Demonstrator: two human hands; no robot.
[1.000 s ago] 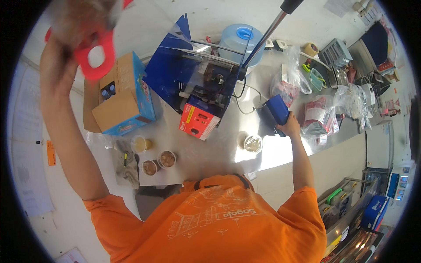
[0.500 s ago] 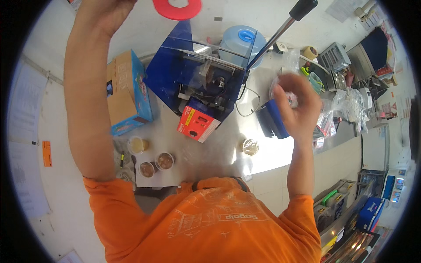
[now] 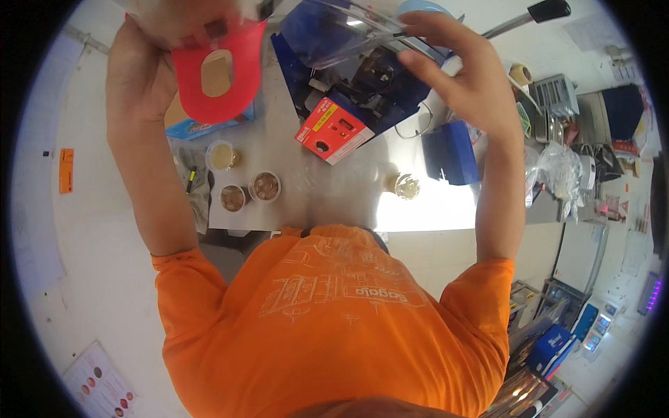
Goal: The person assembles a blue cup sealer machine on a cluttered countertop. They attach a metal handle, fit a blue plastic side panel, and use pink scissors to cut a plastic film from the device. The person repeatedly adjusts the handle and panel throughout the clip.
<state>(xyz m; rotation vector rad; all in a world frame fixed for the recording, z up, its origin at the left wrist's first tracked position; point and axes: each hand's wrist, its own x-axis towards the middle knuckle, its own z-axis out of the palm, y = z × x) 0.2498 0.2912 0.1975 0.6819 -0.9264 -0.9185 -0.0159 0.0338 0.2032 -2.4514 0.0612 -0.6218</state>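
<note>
At the upper left, my left hand [image 3: 143, 76] is closed against the side of a clear container [image 3: 188, 17], its fingers partly hidden. From that container hangs a red plastic piece [image 3: 217, 108] with an oval opening. My right hand [image 3: 467, 70] curves around the edge of a clear plastic piece [image 3: 334, 31], its thumb and fingertips at the corner. Whether the two clear parts are joined cannot be made out at the top edge. Beneath the clear piece stands a blue machine [image 3: 293, 83] with a long lever [image 3: 547, 10] and an orange-red box [image 3: 334, 131] against its front.
Three cups of drink stand at the table's left: a pale one [image 3: 221, 157] and two brown ones [image 3: 265, 187] [image 3: 233, 198]. Another cup [image 3: 405, 186] stands near the front edge, beside a dark blue box [image 3: 453, 153]. A grey cloth [image 3: 195, 177] lies at left; plastic bags [image 3: 557, 174] lie at right.
The red piece has come down and left, bringing its clear container into view. My right hand has risen to the clear plastic piece above the machine. The table sits higher in view.
</note>
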